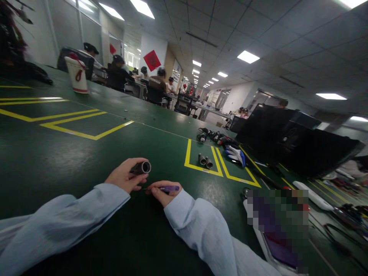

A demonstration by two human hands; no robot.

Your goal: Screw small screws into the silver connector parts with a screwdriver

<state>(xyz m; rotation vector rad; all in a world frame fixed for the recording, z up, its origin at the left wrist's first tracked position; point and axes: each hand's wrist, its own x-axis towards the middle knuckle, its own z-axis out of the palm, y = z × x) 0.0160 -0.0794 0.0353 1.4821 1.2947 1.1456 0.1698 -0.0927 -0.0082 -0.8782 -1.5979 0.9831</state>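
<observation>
Tube (142, 168) clamped in left grip (123, 177) | pen (170, 188) clamped in right grip (160, 193) | tip hidden

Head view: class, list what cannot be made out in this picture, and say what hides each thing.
All in the head view:
1. Left end of the purple pen in the right hand: covered by that hand.
2. Rear end of the metal tube in the left hand: behind the thumb.
3. Things at lower right: masked by a pixelated patch.
4. Distant dark parts: too small to identify.
</observation>
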